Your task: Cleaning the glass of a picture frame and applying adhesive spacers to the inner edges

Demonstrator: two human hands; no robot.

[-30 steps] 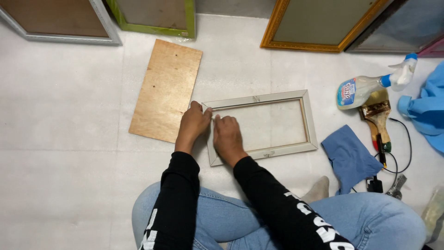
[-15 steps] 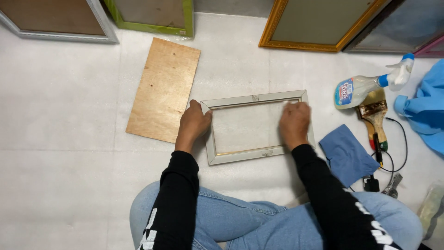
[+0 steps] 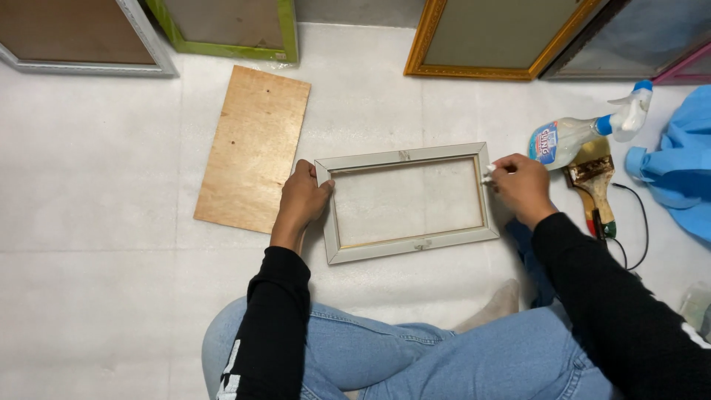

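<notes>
Head view: my left hand (image 3: 302, 198) grips the grey rectangular wooden picture frame (image 3: 406, 201) lying face-down mid-floor; my right hand (image 3: 521, 187) pinches its right rail. Plywood backing board (image 3: 254, 147) already out, beside it.

Black printed sleeves, blue jeans, sock.
</notes>
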